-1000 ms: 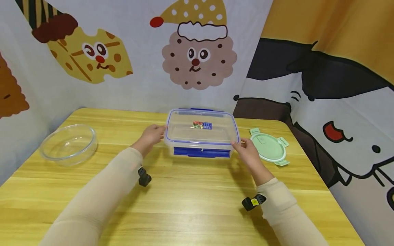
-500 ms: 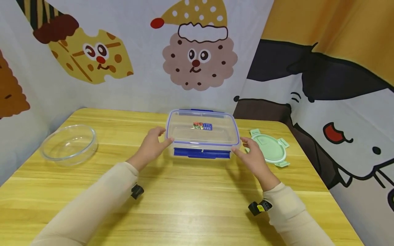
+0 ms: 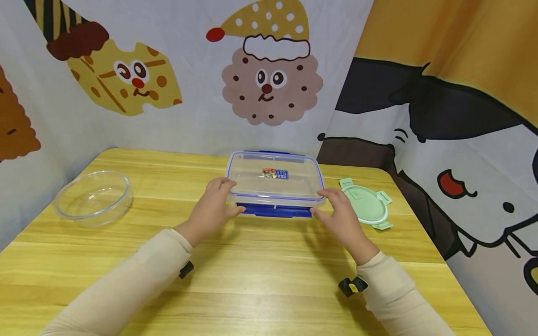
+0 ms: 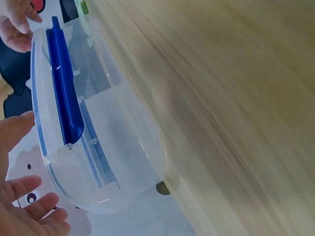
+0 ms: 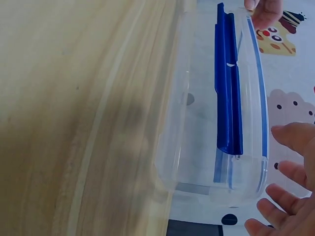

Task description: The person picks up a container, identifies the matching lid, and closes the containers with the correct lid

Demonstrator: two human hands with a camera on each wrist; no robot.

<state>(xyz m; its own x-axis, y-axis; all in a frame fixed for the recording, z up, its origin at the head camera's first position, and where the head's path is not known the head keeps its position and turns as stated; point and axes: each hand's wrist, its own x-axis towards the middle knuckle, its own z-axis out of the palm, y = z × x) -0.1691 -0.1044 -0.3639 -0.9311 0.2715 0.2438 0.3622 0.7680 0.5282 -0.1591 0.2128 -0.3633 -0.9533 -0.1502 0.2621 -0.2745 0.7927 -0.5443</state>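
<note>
A clear plastic food storage box point(image 3: 275, 179) with a blue seal line round its lid sits near the table's back edge. Along its front runs a blue locking clip point(image 3: 273, 210), which also shows in the left wrist view as a blue clip point(image 4: 65, 86). My left hand point(image 3: 210, 210) is at the box's front left corner, thumb by the clip's left end and fingers beside the lid edge. At the front right corner is my right hand point(image 3: 342, 221), thumb by the clip's right end. In the right wrist view its fingers point(image 5: 288, 199) are spread loosely beside the lid.
A round clear glass bowl point(image 3: 94, 198) stands on the left of the wooden table point(image 3: 260, 284). To the right of the box lies a light green lid point(image 3: 366, 204) with side flaps. A cartoon-printed cloth point(image 3: 189, 130) hangs behind the table.
My left hand has come from the box's left side round to its front corner, thumb lowered towards the clip. The right thumb has also moved inward to the clip's end. The box stays put.
</note>
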